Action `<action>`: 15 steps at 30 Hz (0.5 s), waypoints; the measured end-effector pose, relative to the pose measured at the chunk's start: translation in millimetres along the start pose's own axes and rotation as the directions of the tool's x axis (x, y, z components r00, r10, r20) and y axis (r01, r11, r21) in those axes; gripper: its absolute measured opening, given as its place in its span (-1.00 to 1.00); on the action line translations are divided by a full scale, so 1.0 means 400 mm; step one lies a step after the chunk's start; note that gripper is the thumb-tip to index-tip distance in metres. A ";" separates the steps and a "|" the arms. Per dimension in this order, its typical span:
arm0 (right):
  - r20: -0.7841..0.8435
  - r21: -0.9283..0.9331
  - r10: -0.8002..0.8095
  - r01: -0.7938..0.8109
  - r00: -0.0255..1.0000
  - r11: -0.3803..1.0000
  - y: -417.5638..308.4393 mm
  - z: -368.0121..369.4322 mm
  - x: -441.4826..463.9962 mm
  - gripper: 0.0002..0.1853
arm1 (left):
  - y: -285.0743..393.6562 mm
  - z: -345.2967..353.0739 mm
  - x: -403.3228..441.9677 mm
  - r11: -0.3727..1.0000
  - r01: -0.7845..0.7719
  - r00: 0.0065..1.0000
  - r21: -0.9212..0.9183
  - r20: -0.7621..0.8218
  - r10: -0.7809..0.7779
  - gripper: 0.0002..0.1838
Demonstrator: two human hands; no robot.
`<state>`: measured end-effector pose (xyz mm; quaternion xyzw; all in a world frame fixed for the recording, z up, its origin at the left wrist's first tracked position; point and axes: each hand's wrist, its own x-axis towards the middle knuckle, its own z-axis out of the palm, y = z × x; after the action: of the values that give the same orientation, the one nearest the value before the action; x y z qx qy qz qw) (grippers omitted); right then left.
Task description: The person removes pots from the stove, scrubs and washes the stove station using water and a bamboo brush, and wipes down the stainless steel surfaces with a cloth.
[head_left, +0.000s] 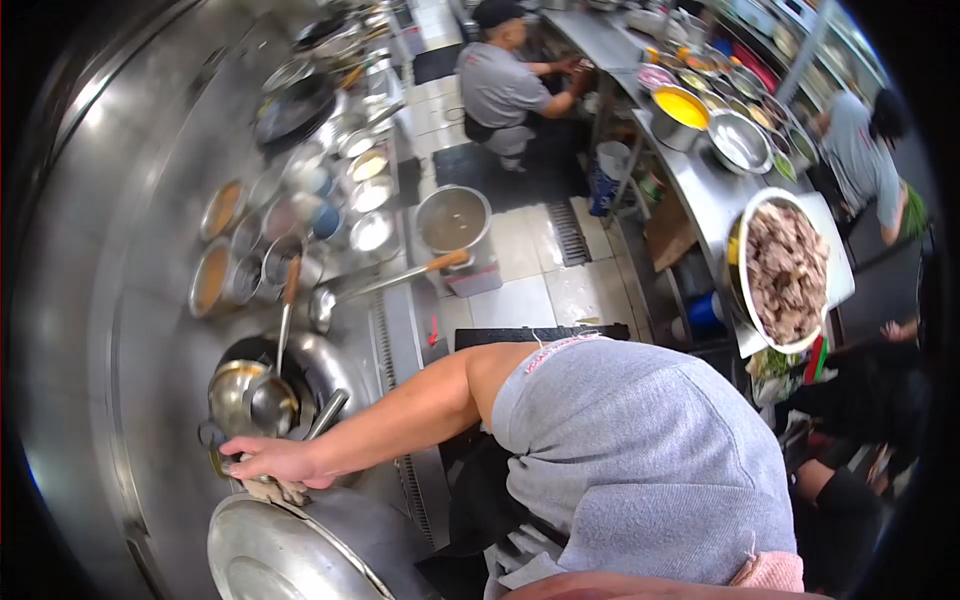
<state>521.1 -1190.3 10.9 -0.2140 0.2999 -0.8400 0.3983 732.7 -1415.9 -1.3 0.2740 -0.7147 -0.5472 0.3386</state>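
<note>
My right hand reaches across to the left, its fingers closed on a crumpled beige cloth. The cloth presses against the upper rim of a large metal wok at the bottom left. Just beyond the hand, a metal bowl sits by another wok on the range. A ladle with a wooden handle leans there, its cup over the bowl. A metal handle sticks up beside my wrist. My left hand is outside the picture; only part of an arm shows along the bottom edge.
Several seasoning containers line the range. A wooden-handled utensil points toward a pot of liquid. On the right counter stands a large bowl of sliced meat. One co-worker crouches in the aisle; another is at far right.
</note>
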 end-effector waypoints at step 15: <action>-0.380 -0.404 -0.774 0.662 0.506 0.631 -0.627 -0.281 -0.954 -0.44 | 0.334 0.581 -0.199 0.679 -0.693 0.454 -0.243 0.584 0.673 -0.46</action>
<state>543.7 -722.2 52.0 -0.1233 0.3639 -0.9166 -0.1105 597.2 -1182.9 73.6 -0.2311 -0.8411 -0.4118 0.2638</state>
